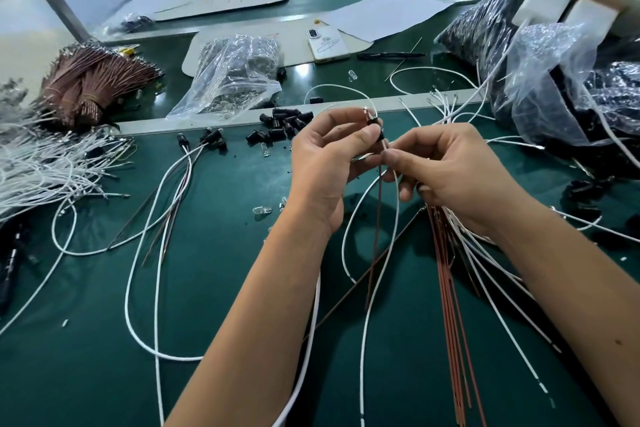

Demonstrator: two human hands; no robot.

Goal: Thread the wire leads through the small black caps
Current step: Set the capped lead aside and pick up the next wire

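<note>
Fingers (pixel 363 130) of the left hand (pixel 325 163) are pinched on a black cap (pixel 377 128) above the worktop (pixel 225 288), while a white lead (pixel 394 191) just beneath the cap is pinched by the right hand (pixel 457 173).

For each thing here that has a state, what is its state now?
Left hand: pinches a black cap.
Right hand: pinches the wires below the cap.
Loose caps: piled on the table, unthreaded.
Clear bag: lying open.
Phone: face down.
</note>
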